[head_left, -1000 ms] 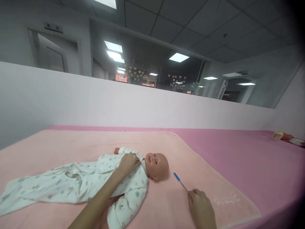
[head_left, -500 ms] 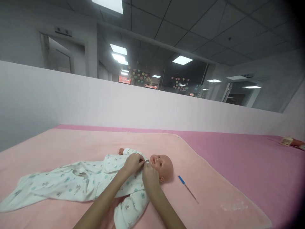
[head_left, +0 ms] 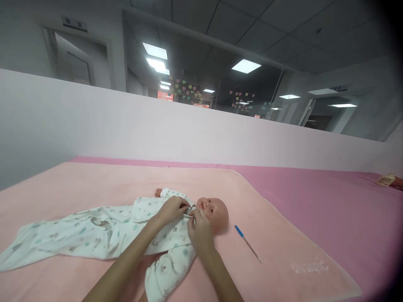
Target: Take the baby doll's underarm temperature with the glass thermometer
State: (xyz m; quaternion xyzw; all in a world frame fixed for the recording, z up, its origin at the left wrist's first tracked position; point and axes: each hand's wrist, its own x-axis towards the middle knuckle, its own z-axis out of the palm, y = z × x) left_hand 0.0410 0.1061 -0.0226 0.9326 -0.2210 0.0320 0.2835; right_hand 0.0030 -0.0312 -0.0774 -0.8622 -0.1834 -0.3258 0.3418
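A baby doll (head_left: pixel 218 213) lies on its back with its head to the right. It wears a white baby outfit (head_left: pixel 119 228) with small green and grey prints. At the neck, my left hand (head_left: pixel 172 209) pinches the collar of the outfit from the chest side. My right hand (head_left: pixel 200 230), close beside the doll's chin, has its fingers closed on the collar's near edge. The fingers partly hide the neckline, and any fastener there is too small to make out. One sleeve (head_left: pixel 171 268) stretches towards me, below my forearms.
A thin stick with a blue end (head_left: pixel 239 231), perhaps a thermometer, lies right of the doll's head. Under everything spreads a peach blanket (head_left: pixel 283 239) over a pink surface (head_left: pixel 315 193). A low white wall (head_left: pixel 176 134) runs behind. Part of another doll (head_left: pixel 397 183) shows at the far right.
My fingers have shifted slightly at the collar, and the right hand has turned so its fingertips show more. The whole view has tilted down a little.
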